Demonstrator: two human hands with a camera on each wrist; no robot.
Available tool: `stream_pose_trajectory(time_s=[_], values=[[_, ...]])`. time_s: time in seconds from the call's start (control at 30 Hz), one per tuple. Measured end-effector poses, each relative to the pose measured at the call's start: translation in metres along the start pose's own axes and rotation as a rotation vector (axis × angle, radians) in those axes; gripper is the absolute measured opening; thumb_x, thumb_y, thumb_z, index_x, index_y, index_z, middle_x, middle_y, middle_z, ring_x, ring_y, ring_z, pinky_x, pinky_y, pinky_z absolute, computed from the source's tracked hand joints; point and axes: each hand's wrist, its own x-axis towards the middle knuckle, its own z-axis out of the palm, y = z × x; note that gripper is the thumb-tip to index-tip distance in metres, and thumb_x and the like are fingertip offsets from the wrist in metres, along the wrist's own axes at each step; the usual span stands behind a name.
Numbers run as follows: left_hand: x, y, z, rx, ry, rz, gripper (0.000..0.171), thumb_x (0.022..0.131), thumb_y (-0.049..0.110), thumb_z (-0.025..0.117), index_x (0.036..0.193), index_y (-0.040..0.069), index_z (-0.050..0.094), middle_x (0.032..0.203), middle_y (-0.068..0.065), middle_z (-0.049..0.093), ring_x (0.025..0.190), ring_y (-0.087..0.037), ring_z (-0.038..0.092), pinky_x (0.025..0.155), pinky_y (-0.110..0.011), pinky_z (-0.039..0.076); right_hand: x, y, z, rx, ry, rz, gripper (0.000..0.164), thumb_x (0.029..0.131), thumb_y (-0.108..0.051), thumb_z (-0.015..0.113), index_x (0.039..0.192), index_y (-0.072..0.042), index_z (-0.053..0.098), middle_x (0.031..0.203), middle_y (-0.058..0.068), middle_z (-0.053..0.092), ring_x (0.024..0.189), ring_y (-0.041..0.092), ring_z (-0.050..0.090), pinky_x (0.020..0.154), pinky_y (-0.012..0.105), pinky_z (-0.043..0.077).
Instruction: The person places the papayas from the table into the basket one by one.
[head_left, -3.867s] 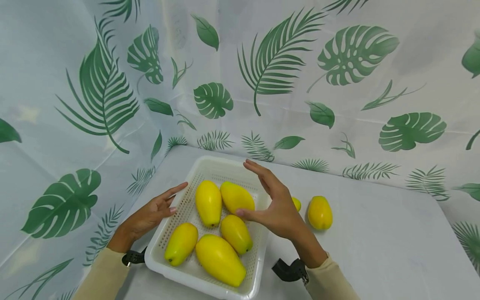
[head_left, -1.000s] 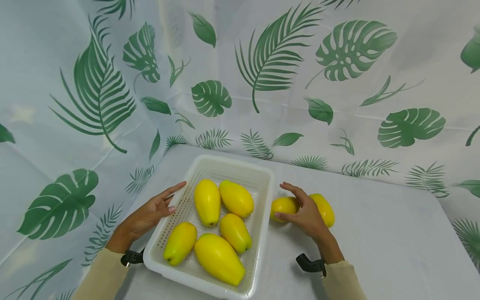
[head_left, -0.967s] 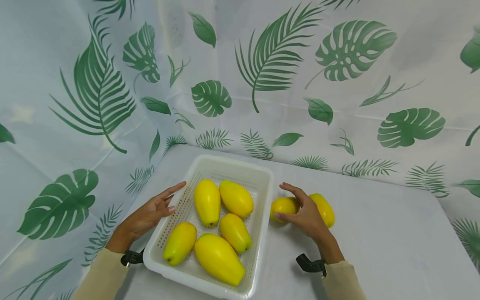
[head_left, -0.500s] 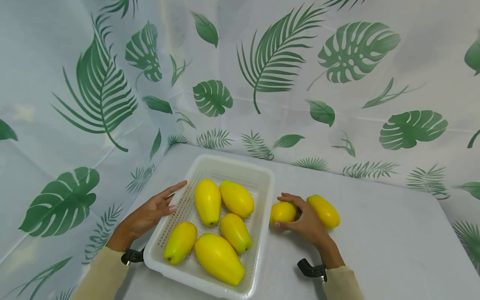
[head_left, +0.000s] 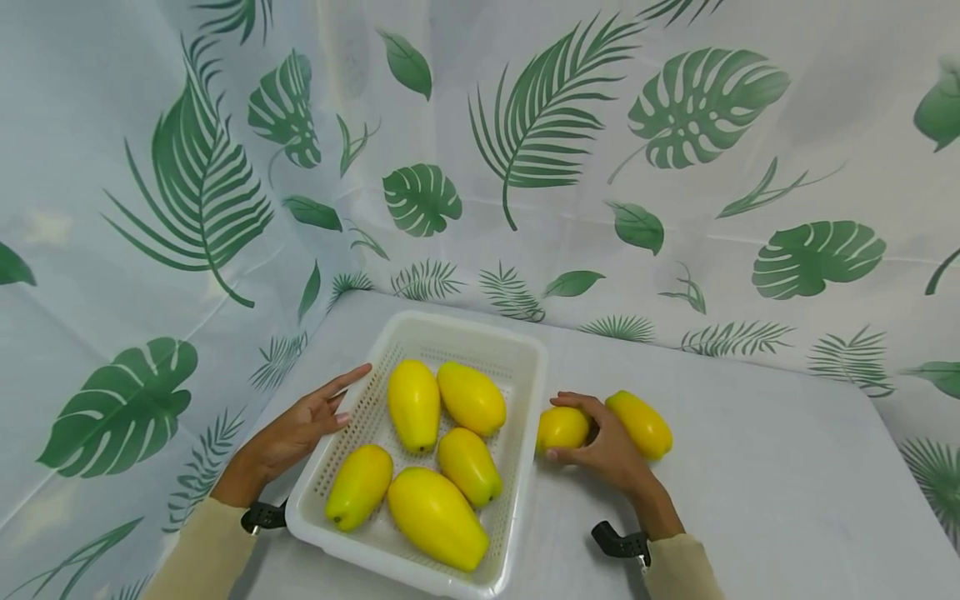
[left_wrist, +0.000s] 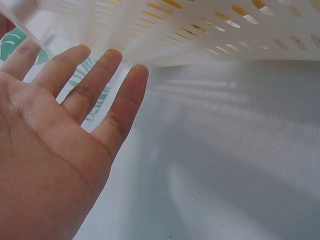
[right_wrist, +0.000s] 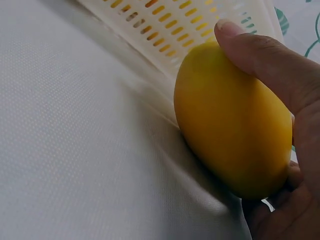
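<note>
Just right of the white perforated basket (head_left: 529,400) lies a yellow mango (right_wrist: 230,125), close beside the basket's wall. My right hand (head_left: 611,450) grips it, thumb on the near side and fingers curled round the far side. My left hand (head_left: 296,429) rests its extended fingers against the basket's left side; the left wrist view shows the fingertips (left_wrist: 137,75) at the slotted wall. Inside the basket are several yellow mangoes, among them a large one (head_left: 438,518) at the front and one with a green tip (head_left: 358,487) at the left.
Another yellow mango (head_left: 640,425) lies on the white-covered table (head_left: 765,483) just behind my right hand. A white curtain (head_left: 555,250) with green leaf prints closes off the back and left. Black camera mounts (head_left: 618,540) sit on both wrists.
My right hand has gone from over the basket to the mango at its right and closed round it. That mango shifted slightly toward me; the one beyond turned a little. My left hand stayed put.
</note>
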Motion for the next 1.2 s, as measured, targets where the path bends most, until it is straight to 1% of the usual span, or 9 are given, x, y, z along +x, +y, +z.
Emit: stream_pose_trajectory(time_s=[0.13,0.27,0.33,0.5,0.7,0.9,1.1,1.13,1.2], values=[[0.0,0.0,-0.001,-0.006,-0.003,-0.002,0.071,0.113,0.004,0.041,0.173,0.027,0.009,0.179,-0.013,0.02,0.151,-0.023,0.048,0.114,-0.036,0.053,-0.001,0.0,0.001,0.032,0.018,-0.01,0.073,0.079,-0.029,0.095,0.144,-0.022,0.062,0.159,0.007,0.054,0.152,0.035,0.044,0.128,0.063,0.029],[0.0,0.0,-0.001,0.017,0.012,-0.009,0.071,0.113,0.005,0.042,0.173,0.028,0.01,0.179,-0.013,0.016,0.152,-0.021,0.047,0.115,-0.034,0.053,0.0,-0.001,0.002,0.022,0.018,-0.027,0.074,0.079,-0.028,0.096,0.144,-0.023,0.062,0.157,0.002,0.058,0.152,0.029,0.045,0.13,0.049,0.033],[-0.001,-0.001,-0.002,0.027,0.02,-0.015,0.071,0.113,0.005,0.042,0.173,0.028,0.011,0.18,-0.012,0.015,0.152,-0.019,0.047,0.115,-0.033,0.052,0.001,-0.002,0.002,0.006,0.0,-0.037,0.076,0.077,-0.03,0.097,0.145,-0.024,0.062,0.156,-0.001,0.058,0.151,0.028,0.046,0.129,0.048,0.033],[0.0,-0.001,-0.001,0.012,0.012,-0.021,0.071,0.114,0.005,0.041,0.173,0.028,0.01,0.18,-0.014,0.014,0.152,-0.022,0.048,0.114,-0.036,0.053,0.004,-0.001,0.005,0.005,-0.03,-0.054,0.077,0.076,-0.031,0.098,0.144,-0.028,0.062,0.154,0.0,0.061,0.145,0.03,0.052,0.125,0.058,0.034],[-0.001,0.0,0.0,0.014,0.024,-0.03,0.071,0.114,0.005,0.041,0.173,0.03,0.01,0.179,-0.016,0.014,0.152,-0.02,0.048,0.114,-0.034,0.053,0.004,-0.001,0.006,-0.016,-0.045,-0.045,0.079,0.074,-0.032,0.099,0.144,-0.036,0.061,0.15,-0.003,0.063,0.134,0.023,0.059,0.117,0.042,0.046],[-0.002,-0.001,-0.002,0.004,0.019,-0.023,0.072,0.113,0.005,0.042,0.173,0.03,0.01,0.179,-0.015,0.014,0.151,-0.018,0.048,0.114,-0.034,0.053,0.003,-0.005,0.01,-0.004,-0.059,-0.058,0.082,0.072,-0.031,0.1,0.144,-0.035,0.06,0.15,-0.005,0.062,0.136,0.023,0.057,0.118,0.045,0.044],[-0.002,0.001,0.0,0.02,0.032,-0.033,0.072,0.113,0.006,0.043,0.173,0.031,0.011,0.18,-0.012,0.013,0.152,-0.017,0.046,0.115,-0.033,0.052,0.0,-0.005,0.012,0.024,-0.05,-0.071,0.079,0.073,-0.026,0.1,0.142,-0.034,0.062,0.149,-0.007,0.062,0.136,0.021,0.057,0.117,0.029,0.043],[-0.002,0.001,0.001,0.019,0.034,-0.037,0.072,0.113,0.005,0.043,0.173,0.031,0.011,0.18,-0.011,0.013,0.152,-0.017,0.046,0.115,-0.033,0.052,-0.001,-0.004,0.012,0.025,-0.043,-0.071,0.079,0.073,-0.026,0.1,0.142,-0.034,0.062,0.149,-0.007,0.062,0.137,0.021,0.056,0.118,0.03,0.042],[-0.001,0.001,0.0,0.016,0.033,-0.04,0.072,0.113,0.005,0.043,0.173,0.031,0.011,0.18,-0.012,0.014,0.152,-0.018,0.047,0.115,-0.034,0.052,-0.003,-0.001,0.011,0.03,-0.029,-0.075,0.078,0.073,-0.025,0.1,0.142,-0.031,0.063,0.151,-0.004,0.061,0.142,0.025,0.054,0.124,0.041,0.038]])
